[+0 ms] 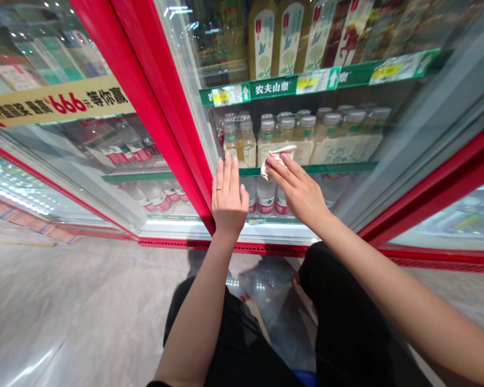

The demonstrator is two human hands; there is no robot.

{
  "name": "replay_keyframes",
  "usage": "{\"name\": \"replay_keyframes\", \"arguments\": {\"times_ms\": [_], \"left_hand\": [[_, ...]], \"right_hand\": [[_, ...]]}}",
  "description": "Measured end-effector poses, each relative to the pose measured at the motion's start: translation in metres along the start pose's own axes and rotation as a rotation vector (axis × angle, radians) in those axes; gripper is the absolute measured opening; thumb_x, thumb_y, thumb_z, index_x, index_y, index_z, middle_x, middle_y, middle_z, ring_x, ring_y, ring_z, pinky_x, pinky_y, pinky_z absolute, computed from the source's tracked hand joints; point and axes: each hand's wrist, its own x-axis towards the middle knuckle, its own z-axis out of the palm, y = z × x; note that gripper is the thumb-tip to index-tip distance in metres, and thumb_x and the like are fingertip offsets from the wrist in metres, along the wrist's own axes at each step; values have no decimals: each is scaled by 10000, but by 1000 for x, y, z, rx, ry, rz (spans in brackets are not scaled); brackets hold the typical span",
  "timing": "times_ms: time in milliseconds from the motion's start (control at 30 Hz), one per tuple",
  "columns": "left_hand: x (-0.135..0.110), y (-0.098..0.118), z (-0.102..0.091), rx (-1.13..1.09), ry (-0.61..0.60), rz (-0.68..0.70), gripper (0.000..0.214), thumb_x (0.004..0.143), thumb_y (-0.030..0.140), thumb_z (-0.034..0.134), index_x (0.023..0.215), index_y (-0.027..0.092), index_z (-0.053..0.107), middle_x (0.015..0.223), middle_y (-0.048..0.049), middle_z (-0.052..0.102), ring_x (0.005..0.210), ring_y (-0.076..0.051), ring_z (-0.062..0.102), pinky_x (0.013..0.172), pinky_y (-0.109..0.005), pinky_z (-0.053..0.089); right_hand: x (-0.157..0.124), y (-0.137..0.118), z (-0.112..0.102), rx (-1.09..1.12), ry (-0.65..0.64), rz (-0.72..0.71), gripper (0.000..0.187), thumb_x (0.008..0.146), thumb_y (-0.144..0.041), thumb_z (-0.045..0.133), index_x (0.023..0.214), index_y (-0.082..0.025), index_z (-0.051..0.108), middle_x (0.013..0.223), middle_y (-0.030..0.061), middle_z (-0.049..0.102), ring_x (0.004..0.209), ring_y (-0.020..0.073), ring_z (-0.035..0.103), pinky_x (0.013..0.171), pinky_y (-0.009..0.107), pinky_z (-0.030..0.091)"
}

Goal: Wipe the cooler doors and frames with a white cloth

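Left hand (228,196) spread flat on glass cooler door (363,134), ring on one finger. Right hand (296,188) pinches white cloth (277,160) against same pane, just beside left. Green shelf strip (272,86) behind glass reads 农夫山泉 — yellow banner (52,102) on neighbouring door shows red 666.

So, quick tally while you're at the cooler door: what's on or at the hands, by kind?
hands: 2 (left hand, flat on the glass; right hand)
white cloth: 1, under the right hand's fingers
finger ring: 1, on the left hand
Total: 4
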Motion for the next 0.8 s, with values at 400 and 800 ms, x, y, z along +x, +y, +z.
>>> {"name": "replay_keyframes", "arguments": {"times_ms": [400, 800], "left_hand": [[5, 13, 9, 69, 7, 54, 725, 1082, 146, 421, 1791, 197, 278, 1833, -61, 362, 1735, -223, 246, 1443, -464, 249], [9, 32, 16, 68, -43, 116, 781, 1063, 131, 461, 1806, 200, 231, 1840, -59, 358, 1742, -248, 235, 1439, -484, 279]], "right_hand": [[-6, 17, 5, -18, 19, -71, 711, 1151, -120, 342, 1794, -388, 201, 1781, -65, 439, 1697, 240, 343, 1420, 501, 373], [-21, 20, 17, 40, 33, -79, 744, 1169, -154, 392, 1790, -456, 117, 1760, -93, 442, 1664, 230, 393, 1415, 487, 384]]}}
